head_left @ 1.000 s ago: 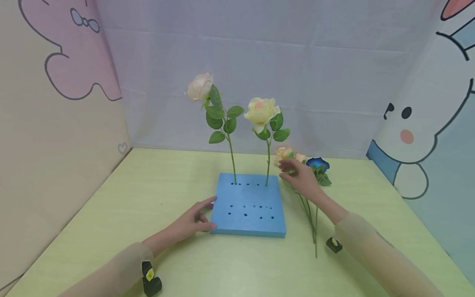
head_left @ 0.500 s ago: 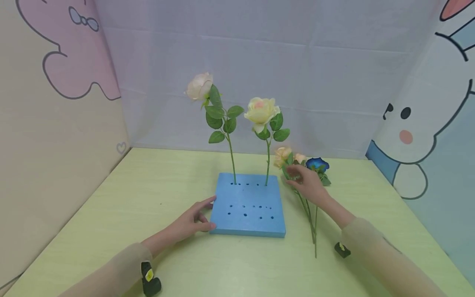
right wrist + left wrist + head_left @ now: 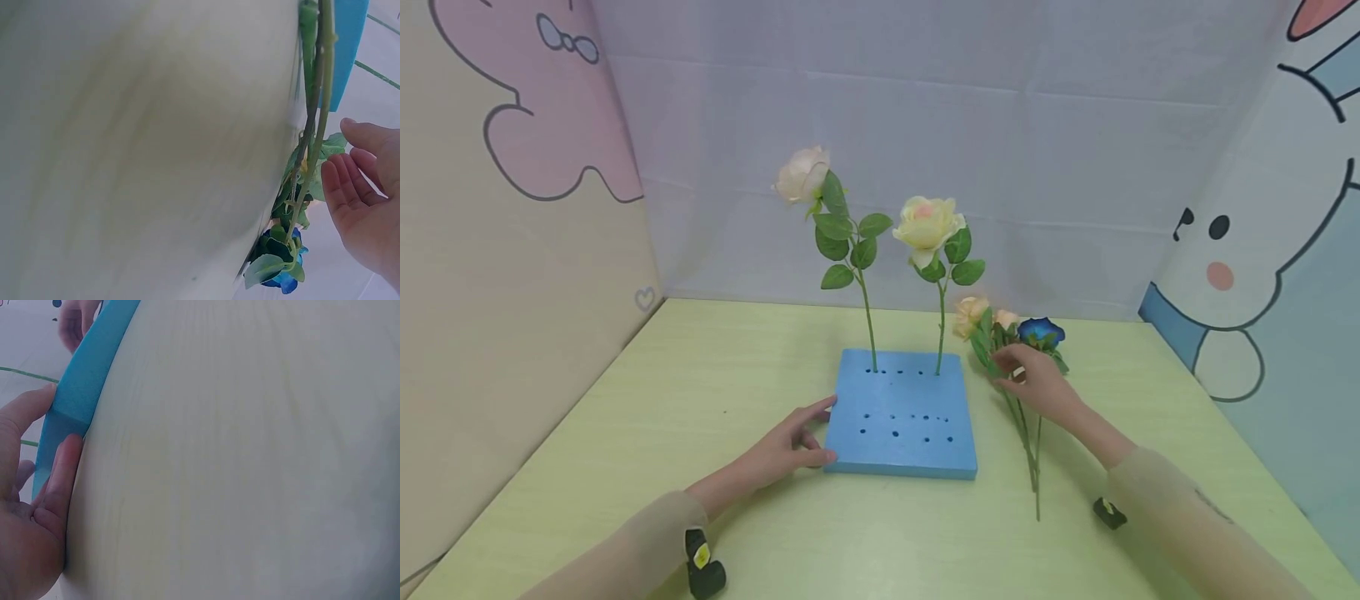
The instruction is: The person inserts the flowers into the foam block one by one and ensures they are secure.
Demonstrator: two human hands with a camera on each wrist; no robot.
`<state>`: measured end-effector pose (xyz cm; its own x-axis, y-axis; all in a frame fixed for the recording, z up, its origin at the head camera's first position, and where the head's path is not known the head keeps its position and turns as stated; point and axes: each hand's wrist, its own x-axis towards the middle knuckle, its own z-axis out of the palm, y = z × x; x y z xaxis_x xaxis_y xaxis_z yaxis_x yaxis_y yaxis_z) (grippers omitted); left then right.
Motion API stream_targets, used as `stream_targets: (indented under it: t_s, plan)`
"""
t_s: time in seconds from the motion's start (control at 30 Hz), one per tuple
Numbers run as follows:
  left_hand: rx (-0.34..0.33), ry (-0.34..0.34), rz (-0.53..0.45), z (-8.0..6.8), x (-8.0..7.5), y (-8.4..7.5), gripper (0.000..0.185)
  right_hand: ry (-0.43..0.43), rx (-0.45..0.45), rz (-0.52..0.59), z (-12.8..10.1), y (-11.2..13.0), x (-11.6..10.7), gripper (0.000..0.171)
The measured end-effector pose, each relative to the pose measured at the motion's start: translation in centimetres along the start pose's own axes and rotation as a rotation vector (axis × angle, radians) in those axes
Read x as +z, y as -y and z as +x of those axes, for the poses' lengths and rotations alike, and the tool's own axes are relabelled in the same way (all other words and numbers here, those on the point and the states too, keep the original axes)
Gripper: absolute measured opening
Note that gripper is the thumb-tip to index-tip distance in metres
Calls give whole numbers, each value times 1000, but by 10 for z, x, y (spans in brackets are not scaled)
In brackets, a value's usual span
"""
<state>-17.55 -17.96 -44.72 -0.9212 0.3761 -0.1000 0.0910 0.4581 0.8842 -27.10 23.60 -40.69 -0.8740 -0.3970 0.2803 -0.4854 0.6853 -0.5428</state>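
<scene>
A blue foam board (image 3: 917,396) with rows of small holes lies on the table. My left hand (image 3: 782,448) touches its left edge, thumb at the near corner and index finger farther up the side. Two roses stand upright in the back row of holes: a pale pink rose (image 3: 803,177) on the left and a cream rose (image 3: 928,229) on the right. Right of the board, a peach rose (image 3: 972,317), a second peach one and a blue rose (image 3: 1042,332) lie together. Over their leaves is my right hand (image 3: 1043,387), fingers loosely bent and apart from the stems (image 3: 322,94).
The pale yellow-green table (image 3: 760,350) runs back to a white cloth backdrop (image 3: 722,167). Side panels with cartoon drawings rise at left and right. The standing roses tower above the board's back edge. The lying stems point toward the table's front.
My right hand has moved right and toward me, from over the peach blooms to over the leaves and upper stems. My left hand and the board stay put.
</scene>
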Motion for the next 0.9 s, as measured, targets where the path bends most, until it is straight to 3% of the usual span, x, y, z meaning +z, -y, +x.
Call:
stream_targets:
  t_s: [0.4,0.9]
  plan:
    - [-2,1,5,-1,0,-2,83,77,38,-37,-6,-7,-3,25]
    - [12,7,1,0,0,0,83,192,113,-59,-8,-7,-8,34]
